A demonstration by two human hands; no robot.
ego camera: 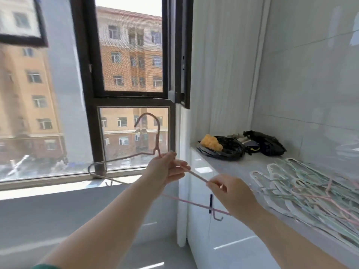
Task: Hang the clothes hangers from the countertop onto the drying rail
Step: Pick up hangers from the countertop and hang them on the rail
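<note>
Both arms are stretched out in front, forearms bare. The left hand [165, 169] is raised a bit higher, fingers curled, pinching the pink wire hanger [157, 133] right at the base of its neck, where the shoulders split off. The right hand [231, 193] sits lower and further right, gripping the same hanger's right shoulder wire between thumb and fingertips. So both hands are closed on that one hanger.

The hanger is up in the air, off the countertop [233, 164] and just left of its front edge. Its hook points up in front of the lower window pane, and the bottom bar slants down under the right wrist.

The rest of the hangers are a tangled pile of hangers [303, 191], mostly pale green and white with a few pink ones, lying along the near right stretch of the countertop up to its front edge. At the far end by the window there's a black plastic bag [225, 152] with a yellow-orange lump [210, 142] on top, and a second black bag [268, 141] next to it against the back edge.

Under the countertop is a glossy white cabinet [204, 235]. The wall behind is pale tiled wall [310, 74]. The dark-framed window [89, 94] has a grey sill [58, 184], with orange apartment blocks [132, 61] outside. It's all a bit blurry.
</note>
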